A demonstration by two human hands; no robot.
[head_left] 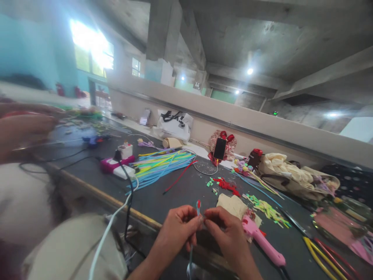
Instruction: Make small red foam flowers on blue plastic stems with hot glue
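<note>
A light-blue pipe cleaner [190,258] with a red tip stands roughly upright at the table's front edge. My left hand [182,227] pinches it between thumb and fingers just below the tip. Beside it, my right hand [225,231] is closed in a pinch, its fingertips almost meeting the left ones; whatever is between them is hidden. A pink glue gun [266,245] lies just right of my right hand, near a beige cloth pad [231,205]. Beyond the hands are small cut red pieces [227,186] and yellow-green pieces [268,210].
Several coloured pipe cleaners [166,165] lie behind, with a single red one [181,177] beside them. A power strip [122,171] trails cables at left. Yellow-handled scissors [313,251] lie at right. A phone [219,149] leans on a bag. Another person's arm [26,130] is at far left.
</note>
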